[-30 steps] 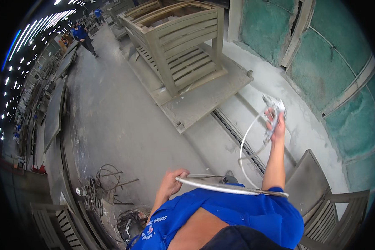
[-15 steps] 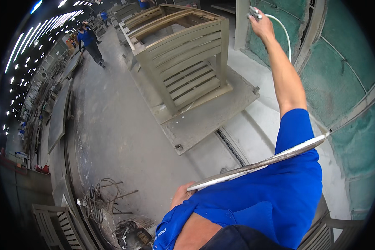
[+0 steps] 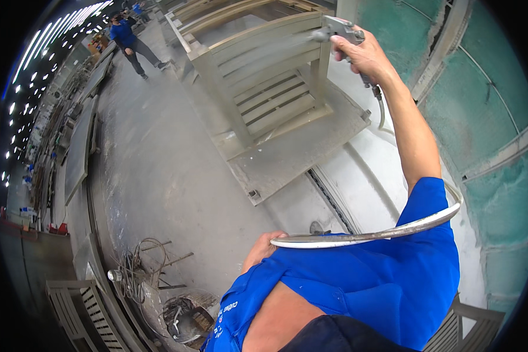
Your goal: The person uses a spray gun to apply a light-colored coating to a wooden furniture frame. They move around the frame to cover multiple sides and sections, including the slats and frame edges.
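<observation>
My right hand (image 3: pixel 366 57) is wrapped round a metal spray gun (image 3: pixel 341 30), its nozzle pointing left. A pale mist leaves the nozzle and blurs the upper slats of a grey-green slatted wooden furniture frame (image 3: pixel 261 67). From the gun's grip hangs a thin hose (image 3: pixel 381 111). My left hand (image 3: pixel 263 249) is closed on a white and grey hose (image 3: pixel 364 234) at waist height, and this hose stretches across my front to my right side. The furniture frame stands on a flat grey platform (image 3: pixel 293 155).
Green-covered wall panels (image 3: pixel 475 105) rise on the right. A floor track (image 3: pixel 334 199) runs beside the platform. Lower left are coiled cables (image 3: pixel 149 264), a pot-like container (image 3: pixel 188 322) and a slatted chair (image 3: pixel 85 311). A person in blue (image 3: pixel 129 41) is at the far left.
My right hand has come left and slightly down with the spray gun, which now emits mist over the slats. The hose across my front hangs lower. The distant person has shifted stance.
</observation>
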`<action>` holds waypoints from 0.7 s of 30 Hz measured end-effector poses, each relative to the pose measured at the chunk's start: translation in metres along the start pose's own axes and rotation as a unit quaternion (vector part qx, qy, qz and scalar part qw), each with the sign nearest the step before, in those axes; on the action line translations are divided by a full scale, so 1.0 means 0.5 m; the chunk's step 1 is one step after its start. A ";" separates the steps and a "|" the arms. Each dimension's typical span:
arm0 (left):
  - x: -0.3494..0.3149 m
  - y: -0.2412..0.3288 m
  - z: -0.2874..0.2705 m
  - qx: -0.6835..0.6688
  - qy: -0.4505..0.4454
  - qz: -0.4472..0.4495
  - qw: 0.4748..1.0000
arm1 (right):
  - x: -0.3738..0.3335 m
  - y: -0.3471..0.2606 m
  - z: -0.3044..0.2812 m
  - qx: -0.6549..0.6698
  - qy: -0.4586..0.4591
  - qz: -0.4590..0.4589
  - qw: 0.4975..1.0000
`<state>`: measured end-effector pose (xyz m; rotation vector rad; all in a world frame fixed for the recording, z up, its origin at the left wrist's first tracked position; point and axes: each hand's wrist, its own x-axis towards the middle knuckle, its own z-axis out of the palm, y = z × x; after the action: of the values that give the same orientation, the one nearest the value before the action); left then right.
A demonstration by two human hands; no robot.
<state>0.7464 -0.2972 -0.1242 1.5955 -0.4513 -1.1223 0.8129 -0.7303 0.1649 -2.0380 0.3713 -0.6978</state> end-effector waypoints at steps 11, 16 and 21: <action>-0.030 -0.011 -0.081 0.148 -0.022 -0.024 0.988 | -0.111 0.105 0.091 -0.086 0.110 0.003 0.990; -0.008 -0.028 -0.091 0.133 -0.028 0.022 0.991 | -0.160 0.132 0.103 0.062 0.010 0.093 0.994; 0.004 -0.028 -0.071 0.228 -0.022 0.027 0.973 | -0.174 0.187 0.115 -0.057 0.095 -0.002 0.994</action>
<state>0.7738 -0.2746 -0.1387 1.9411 -0.8226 -1.0629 0.7798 -0.6970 0.0331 -2.0855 0.5266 -0.8947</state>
